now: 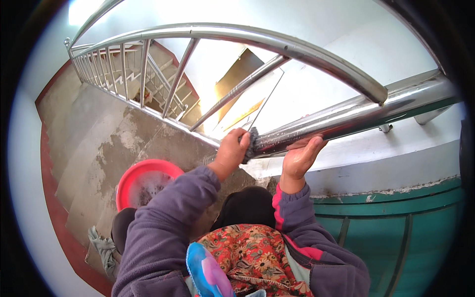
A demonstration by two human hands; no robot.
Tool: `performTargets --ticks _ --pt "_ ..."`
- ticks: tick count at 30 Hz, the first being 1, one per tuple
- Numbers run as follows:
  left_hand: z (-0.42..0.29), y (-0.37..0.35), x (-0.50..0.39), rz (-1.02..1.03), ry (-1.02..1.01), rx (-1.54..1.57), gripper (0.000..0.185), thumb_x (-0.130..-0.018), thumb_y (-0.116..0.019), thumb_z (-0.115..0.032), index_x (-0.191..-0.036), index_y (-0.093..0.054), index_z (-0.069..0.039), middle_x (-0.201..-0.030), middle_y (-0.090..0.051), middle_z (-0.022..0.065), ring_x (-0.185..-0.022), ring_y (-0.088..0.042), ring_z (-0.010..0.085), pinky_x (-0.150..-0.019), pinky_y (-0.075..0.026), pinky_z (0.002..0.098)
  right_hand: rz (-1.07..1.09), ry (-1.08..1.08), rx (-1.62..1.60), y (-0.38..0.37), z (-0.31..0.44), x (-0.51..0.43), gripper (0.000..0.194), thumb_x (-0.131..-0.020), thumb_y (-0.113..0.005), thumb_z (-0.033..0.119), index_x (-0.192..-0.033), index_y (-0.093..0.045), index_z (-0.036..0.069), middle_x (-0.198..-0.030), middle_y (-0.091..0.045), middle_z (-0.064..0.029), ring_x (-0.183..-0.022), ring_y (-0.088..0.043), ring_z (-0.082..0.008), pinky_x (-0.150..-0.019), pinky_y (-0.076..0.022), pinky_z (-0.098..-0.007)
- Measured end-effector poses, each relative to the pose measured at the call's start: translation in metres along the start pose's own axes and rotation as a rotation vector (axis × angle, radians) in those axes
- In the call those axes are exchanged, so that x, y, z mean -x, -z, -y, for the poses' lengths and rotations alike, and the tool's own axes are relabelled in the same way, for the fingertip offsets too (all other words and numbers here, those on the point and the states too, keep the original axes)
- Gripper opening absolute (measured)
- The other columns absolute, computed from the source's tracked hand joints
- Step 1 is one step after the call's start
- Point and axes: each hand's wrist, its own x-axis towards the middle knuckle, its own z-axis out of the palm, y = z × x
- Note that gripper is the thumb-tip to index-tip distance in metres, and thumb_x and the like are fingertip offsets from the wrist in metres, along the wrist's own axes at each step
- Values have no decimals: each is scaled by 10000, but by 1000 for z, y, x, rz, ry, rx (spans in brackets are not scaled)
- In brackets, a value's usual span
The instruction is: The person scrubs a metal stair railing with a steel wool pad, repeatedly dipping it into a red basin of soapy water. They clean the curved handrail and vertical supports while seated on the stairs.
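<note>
A dark grey scouring pad (252, 144) is in my left hand (233, 148), pressed against the near end of a thick stainless steel post (345, 111). White suds and droplets dot the metal beside the pad. Farther along the post, my right hand (297, 161) rests against its lower side, thumb along the surface. Its other fingers go behind the post, mostly hidden. Left of my left forearm, a pink plastic basin (124, 182) on the concrete holds foamy water, partly covered by my sleeve.
A curved metal handrail (237, 32) with slanting balusters (182, 76) runs beside concrete steps (85, 148). A grey cloth (104, 248) lies at lower left. A green panelled surface (382, 237) stands at right below a white ledge (400, 148). Lower stairs show through the railing.
</note>
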Motion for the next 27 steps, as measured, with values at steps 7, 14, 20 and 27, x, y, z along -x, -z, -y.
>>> performTargets --ticks 7,14,20,27 --pt "-96 -41 -12 -88 -697 101 189 -834 -697 -121 -1012 -674 -61 -1068 -632 135 -968 -598 336 -853 -490 413 -74 -346 -170 12 7 6 655 -1076 -398 443 -1522 -191 9 -1412 -438 -138 -1244 -477 -222 -1067 -371 -379" --pt "-83 11 -16 35 -663 -4 198 -790 -743 -104 -984 -716 -78 -1075 -650 114 -976 -606 318 -847 -487 415 68 -121 -41 13 5 6 665 -1089 -377 375 -1559 -111 -13 -1528 -329 -152 -1371 -367 -234 -1142 -290 -377" --pt "-208 46 -36 -354 -1187 -117 359 -798 -771 -155 -1143 -696 -95 -1165 -628 108 -1032 -593 295 -909 -469 401 80 -159 -32 18 6 4 678 -1077 -422 396 -1558 -142 8 -1466 -417 -131 -1304 -449 -205 -1086 -358 -337" --pt "-275 0 -84 -9 -1162 -372 326 -882 -712 -248 -1166 -698 -87 -1020 -690 118 -919 -663 311 -840 -535 398 119 -107 51 21 13 1 679 -1071 -434 385 -1543 -177 -30 -1413 -461 -123 -1160 -493 -171 -958 -415 -292"
